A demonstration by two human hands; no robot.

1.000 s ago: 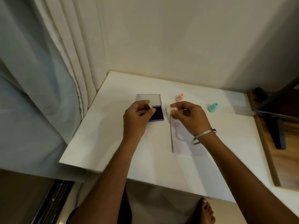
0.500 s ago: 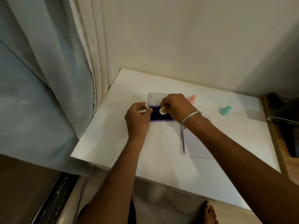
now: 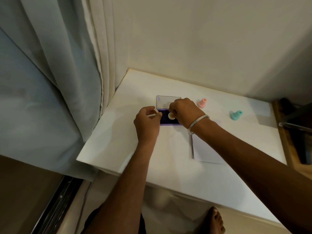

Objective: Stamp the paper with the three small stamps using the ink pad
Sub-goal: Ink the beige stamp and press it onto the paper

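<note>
Stamp (image 3: 171,116) in right hand (image 3: 184,110) presses ink pad (image 3: 166,121); no legible writing.

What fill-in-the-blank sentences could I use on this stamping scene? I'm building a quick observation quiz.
1. The right hand presses a cream stamp onto the dark ____.
2. The stamp standing nearest the right hand is ____ in colour.
3. The teal stamp stands to the ____ of the pink one.
4. The right wrist wears a silver ____.

Missing words: ink pad; pink; right; bangle
</note>
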